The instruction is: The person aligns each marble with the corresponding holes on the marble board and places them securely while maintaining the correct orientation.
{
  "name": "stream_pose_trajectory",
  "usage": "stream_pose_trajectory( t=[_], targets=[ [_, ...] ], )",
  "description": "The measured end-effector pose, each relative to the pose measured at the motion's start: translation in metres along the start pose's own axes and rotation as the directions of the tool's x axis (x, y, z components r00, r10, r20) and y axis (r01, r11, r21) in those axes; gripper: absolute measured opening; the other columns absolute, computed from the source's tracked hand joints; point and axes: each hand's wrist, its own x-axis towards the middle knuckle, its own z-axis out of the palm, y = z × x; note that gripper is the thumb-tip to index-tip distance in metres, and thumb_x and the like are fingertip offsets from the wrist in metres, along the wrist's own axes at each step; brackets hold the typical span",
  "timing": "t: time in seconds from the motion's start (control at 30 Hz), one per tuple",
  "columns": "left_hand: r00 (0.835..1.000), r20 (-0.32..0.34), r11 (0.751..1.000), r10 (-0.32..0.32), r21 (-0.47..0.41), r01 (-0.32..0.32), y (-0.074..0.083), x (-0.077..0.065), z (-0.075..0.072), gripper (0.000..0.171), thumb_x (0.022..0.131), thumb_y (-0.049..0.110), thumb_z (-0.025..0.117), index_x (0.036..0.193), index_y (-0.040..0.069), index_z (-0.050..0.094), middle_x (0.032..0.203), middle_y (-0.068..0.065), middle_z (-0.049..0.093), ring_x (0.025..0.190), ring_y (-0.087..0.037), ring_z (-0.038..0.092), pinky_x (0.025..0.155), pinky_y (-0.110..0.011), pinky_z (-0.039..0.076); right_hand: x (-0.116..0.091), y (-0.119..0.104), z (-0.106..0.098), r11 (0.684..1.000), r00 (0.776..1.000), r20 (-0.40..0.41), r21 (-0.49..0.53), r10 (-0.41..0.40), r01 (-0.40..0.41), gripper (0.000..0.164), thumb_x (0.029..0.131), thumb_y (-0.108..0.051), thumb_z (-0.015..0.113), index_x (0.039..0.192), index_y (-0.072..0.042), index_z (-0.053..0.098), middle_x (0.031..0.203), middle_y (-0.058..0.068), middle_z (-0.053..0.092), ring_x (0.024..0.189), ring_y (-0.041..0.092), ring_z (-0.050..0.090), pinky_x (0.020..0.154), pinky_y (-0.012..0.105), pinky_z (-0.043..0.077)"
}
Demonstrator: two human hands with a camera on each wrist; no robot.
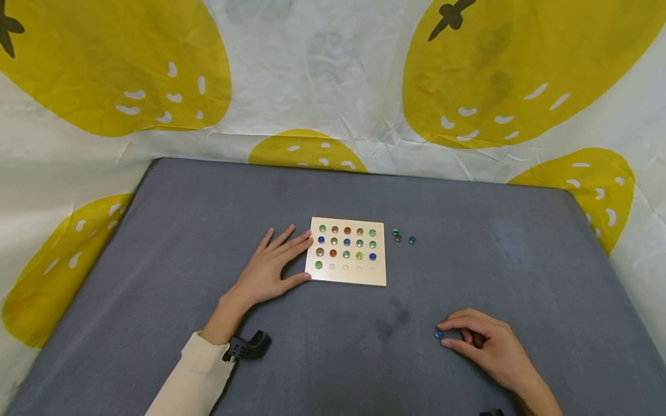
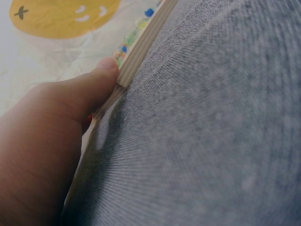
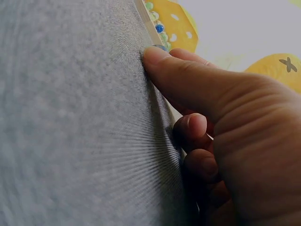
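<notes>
A light wooden board (image 1: 346,278) lies mid-table, its upper rows filled with green, blue, red and amber marbles. In the lowest row only the leftmost hollow holds a marble, a green one (image 1: 318,264); the others in that row are bare. My left hand (image 1: 265,271) lies spread with straight fingers, its fingertips and thumb touching the board's left edge. At the lower right, my right hand (image 1: 486,341) pinches a blue marble (image 1: 439,334) between thumb and index finger, low over the cloth. In the right wrist view the thumb mostly hides that marble.
Just right of the board lie two greenish marbles (image 1: 396,231) close together and a blue marble (image 1: 412,240). Grey cloth (image 1: 250,196) covers the table. Behind it hangs a white sheet (image 1: 317,75) with yellow prints. A black band (image 1: 250,345) is on the left wrist.
</notes>
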Motion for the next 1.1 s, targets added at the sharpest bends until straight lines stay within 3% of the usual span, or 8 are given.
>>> stream_pose_trajectory(
  t=[0.6,0.9,1.1],
  targets=[
    [1.0,-0.011,1.0,0.003,-0.002,-0.003,0.0,0.0,-0.001,0.071,0.089,0.052,0.062,0.148,0.018,0.041,0.151,0.001,0.037,0.142,-0.029,0.023,0.114,-0.053,0.005,0.003,-0.005,0.003,0.997,1.0,0.009,-0.075,0.015,-0.015,0.046,0.063,0.008,0.084,0.101,-0.017,0.073,0.094,-0.006,0.065,0.063,0.0,0.045,0.053,0.016,0.038],
    [1.0,-0.01,1.0,-0.004,-0.008,0.004,0.0,0.0,-0.001,0.071,0.089,0.052,0.062,0.148,0.018,0.041,0.151,0.001,0.036,0.142,-0.029,0.022,0.114,-0.053,0.005,0.018,-0.03,0.003,0.991,1.0,0.001,-0.137,0.008,-0.008,0.043,0.06,0.014,0.082,0.093,-0.012,0.072,0.088,-0.002,0.066,0.062,0.001,0.047,0.051,0.014,0.038],
    [1.0,-0.004,1.0,-0.006,-0.004,0.006,-0.001,0.0,0.0,0.071,0.09,0.053,0.06,0.148,0.018,0.041,0.151,0.001,0.036,0.142,-0.028,0.022,0.114,-0.053,0.005,0.014,-0.017,0.003,0.985,0.999,0.011,-0.163,0.052,-0.05,0.044,0.066,0.008,0.082,0.098,-0.02,0.072,0.091,-0.009,0.064,0.065,-0.002,0.048,0.053,0.013,0.038]
  ],
)
